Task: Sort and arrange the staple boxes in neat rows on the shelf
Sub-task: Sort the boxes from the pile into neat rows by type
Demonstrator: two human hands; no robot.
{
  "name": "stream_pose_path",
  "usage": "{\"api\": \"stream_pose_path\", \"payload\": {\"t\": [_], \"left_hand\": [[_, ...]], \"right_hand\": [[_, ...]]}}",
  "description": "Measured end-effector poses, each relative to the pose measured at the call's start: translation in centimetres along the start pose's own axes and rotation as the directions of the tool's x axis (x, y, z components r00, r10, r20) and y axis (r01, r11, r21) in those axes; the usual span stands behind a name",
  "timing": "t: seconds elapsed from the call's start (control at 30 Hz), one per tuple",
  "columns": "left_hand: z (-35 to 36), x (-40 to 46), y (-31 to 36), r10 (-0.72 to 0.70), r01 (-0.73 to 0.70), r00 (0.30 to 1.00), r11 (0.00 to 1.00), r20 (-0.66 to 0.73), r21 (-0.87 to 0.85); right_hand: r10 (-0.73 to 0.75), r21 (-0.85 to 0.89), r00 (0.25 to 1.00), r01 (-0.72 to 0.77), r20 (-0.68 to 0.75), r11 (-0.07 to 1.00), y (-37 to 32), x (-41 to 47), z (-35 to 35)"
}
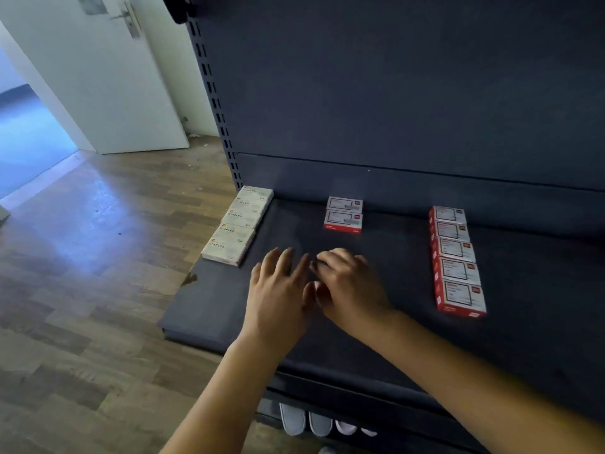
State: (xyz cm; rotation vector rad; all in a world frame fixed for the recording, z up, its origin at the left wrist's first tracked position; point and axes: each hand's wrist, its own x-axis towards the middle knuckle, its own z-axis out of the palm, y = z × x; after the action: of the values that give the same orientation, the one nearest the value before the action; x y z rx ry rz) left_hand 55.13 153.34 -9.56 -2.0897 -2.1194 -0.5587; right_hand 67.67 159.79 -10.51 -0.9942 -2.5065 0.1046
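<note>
Left hand (278, 290) and right hand (348, 283), centre frame, touching side by side above the shelf (393, 322); fingers loosely extended, holding nothing. White staple boxes (237, 226) upper left, two red boxes (343, 214) directly beyond, red row (456, 260) right.

A shop setting is suggested here, or a mock-up of one. A dark retail shelf (393, 322) is seen under the fingers (288, 257), backed by a dark panel (393, 93) and a slotted upright (212, 93) up and to their left. Staple boxes are laid out like stock: a white row (239, 224) left of the fingers, a red row (456, 260) to their right, two more red boxes (343, 213) just beyond. Wood-look flooring (98, 257) and a white door (108, 77) are seen far left.
</note>
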Motion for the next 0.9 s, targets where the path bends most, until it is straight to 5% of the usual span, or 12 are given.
{"api": "stream_pose_path", "payload": {"t": [0.4, 0.9], "left_hand": [[2.2, 2.4, 19.2, 0.294, -0.276, 0.952, 0.946, 0.09, -0.17], [7.5, -0.5, 37.4, 0.408, -0.363, 0.903, 0.892, 0.134, -0.271]], "right_hand": [[0.268, -0.11, 0.949, -0.288, -0.164, 0.951, 12.1, -15.1, -10.3], [0.396, -0.028, 0.796, -0.458, -0.459, 0.888, 26.1, -34.7, -19.0]]}}
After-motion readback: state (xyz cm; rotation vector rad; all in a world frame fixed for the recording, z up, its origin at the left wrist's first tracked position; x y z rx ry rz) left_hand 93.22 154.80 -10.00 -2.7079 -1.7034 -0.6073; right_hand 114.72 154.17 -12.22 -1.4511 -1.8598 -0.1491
